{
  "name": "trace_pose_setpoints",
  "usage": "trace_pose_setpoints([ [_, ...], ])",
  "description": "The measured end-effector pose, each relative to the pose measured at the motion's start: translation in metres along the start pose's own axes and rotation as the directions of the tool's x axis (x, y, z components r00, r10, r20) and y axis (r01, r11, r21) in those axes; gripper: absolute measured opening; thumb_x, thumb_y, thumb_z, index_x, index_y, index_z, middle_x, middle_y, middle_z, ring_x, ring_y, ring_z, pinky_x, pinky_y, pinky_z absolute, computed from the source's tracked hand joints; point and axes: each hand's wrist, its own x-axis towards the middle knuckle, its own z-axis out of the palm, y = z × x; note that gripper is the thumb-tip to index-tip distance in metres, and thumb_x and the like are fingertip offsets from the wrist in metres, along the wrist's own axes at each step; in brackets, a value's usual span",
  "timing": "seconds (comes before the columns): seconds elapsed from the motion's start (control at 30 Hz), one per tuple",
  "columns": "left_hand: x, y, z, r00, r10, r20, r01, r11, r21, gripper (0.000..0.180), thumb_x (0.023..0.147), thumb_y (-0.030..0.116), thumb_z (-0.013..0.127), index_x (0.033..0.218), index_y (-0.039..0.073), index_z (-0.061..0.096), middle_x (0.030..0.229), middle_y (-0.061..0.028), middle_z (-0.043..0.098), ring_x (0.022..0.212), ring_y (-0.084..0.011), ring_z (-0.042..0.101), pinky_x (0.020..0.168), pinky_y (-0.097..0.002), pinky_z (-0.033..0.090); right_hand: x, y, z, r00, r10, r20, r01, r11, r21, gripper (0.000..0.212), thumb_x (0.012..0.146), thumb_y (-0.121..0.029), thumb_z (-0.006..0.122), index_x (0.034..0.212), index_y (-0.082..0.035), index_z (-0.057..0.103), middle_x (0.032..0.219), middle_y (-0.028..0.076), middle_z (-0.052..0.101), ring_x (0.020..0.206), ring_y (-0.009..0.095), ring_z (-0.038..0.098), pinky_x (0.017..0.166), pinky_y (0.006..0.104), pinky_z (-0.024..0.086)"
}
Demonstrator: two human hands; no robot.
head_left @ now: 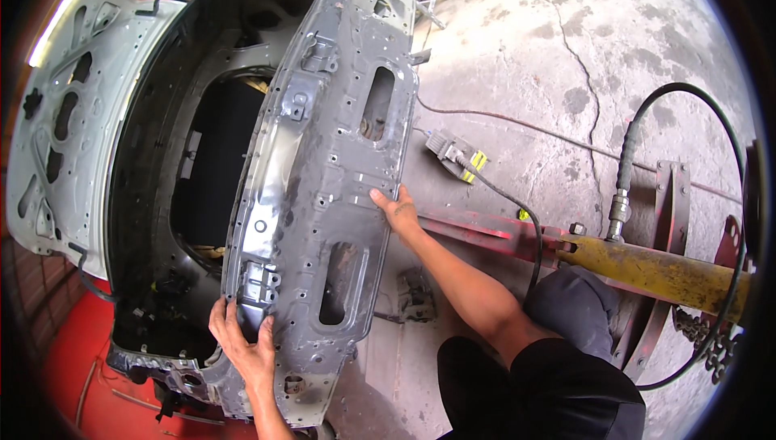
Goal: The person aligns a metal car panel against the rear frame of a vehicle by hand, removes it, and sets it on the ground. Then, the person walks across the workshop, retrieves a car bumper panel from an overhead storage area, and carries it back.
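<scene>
A grey bare-metal car rear panel (pixel 311 189) runs along the trunk opening, with oblong cutouts and a shiny, sanded-looking strip. My left hand (pixel 246 351) grips its upper lip beside a latch recess, fingers over the edge and thumb on the face. Farther along, my right hand (pixel 396 212) holds the panel's outer edge between the two large cutouts. That thumb rests on the metal; most of its fingers are hidden behind the edge. The dark trunk interior (pixel 214 149) lies left of the panel.
A raised white trunk lid (pixel 85 117) stands at the left, above red bodywork (pixel 77 339). On the right, a yellow hydraulic ram (pixel 647 274) carries a black hose (pixel 711 96) and joins a red beam (pixel 477 231). A grey corded device (pixel 453 151) lies on the cracked concrete floor (pixel 533 44).
</scene>
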Motion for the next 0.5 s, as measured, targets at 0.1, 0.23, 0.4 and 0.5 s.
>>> trace_pose_setpoints([
  [0.1, -0.001, -0.001, -0.001, 1.0, -0.009, 0.0, 0.009, 1.0, -0.003, 0.063, 0.078, 0.021, 0.078, 0.131, -0.003, 0.052, 0.138, -0.0254, 0.049, 0.127, -0.0443, 0.044, 0.107, -0.0528, 0.035, -0.005, -0.005, 0.002, 1.0, 0.006, 0.005, -0.006, 1.0, 0.017, 0.109, 0.079, -0.05, 0.081, 0.153, 0.006, 0.024, 0.14, 0.026, 0.053, 0.13, 0.035, 0.053, 0.106, 0.0382, 0.042],
  [0.23, -0.003, -0.006, 0.002, 0.999, 0.018, -0.03, -0.019, 1.0, -0.008, 0.068, 0.077, 0.019, 0.079, 0.135, -0.002, 0.049, 0.139, -0.0252, 0.049, 0.128, -0.0444, 0.044, 0.108, -0.0534, 0.035, -0.001, 0.002, 0.006, 1.0, 0.019, 0.017, -0.021, 0.994, 0.103, 0.108, 0.08, -0.046, 0.08, 0.153, 0.009, 0.022, 0.142, 0.027, 0.052, 0.131, 0.033, 0.051, 0.108, 0.038, 0.041],
  [0.4, -0.003, -0.011, 0.006, 0.996, 0.069, -0.055, -0.069, 0.998, -0.001, 0.073, 0.077, 0.018, 0.079, 0.139, -0.001, 0.046, 0.139, -0.0257, 0.049, 0.128, -0.0451, 0.044, 0.109, -0.0564, 0.033, 0.02, 0.029, 0.004, 0.998, -0.053, -0.024, 0.055, 0.995, 0.08, 0.079, 0.086, -0.035, 0.078, 0.144, 0.0, 0.037, 0.129, 0.022, 0.059, 0.113, 0.032, 0.062, 0.084, 0.045, 0.056],
  [0.5, -0.003, -0.011, 0.007, 0.993, 0.103, -0.048, -0.101, 0.994, 0.048, 0.075, 0.075, 0.015, 0.079, 0.14, 0.001, 0.046, 0.142, -0.0233, 0.048, 0.13, -0.0424, 0.045, 0.109, -0.0507, 0.035, 0.025, 0.034, 0.005, 0.996, -0.075, -0.037, 0.078, 0.994, 0.074, 0.079, 0.087, -0.035, 0.077, 0.144, 0.0, 0.036, 0.127, 0.021, 0.06, 0.108, 0.032, 0.064, 0.075, 0.0465, 0.058],
])
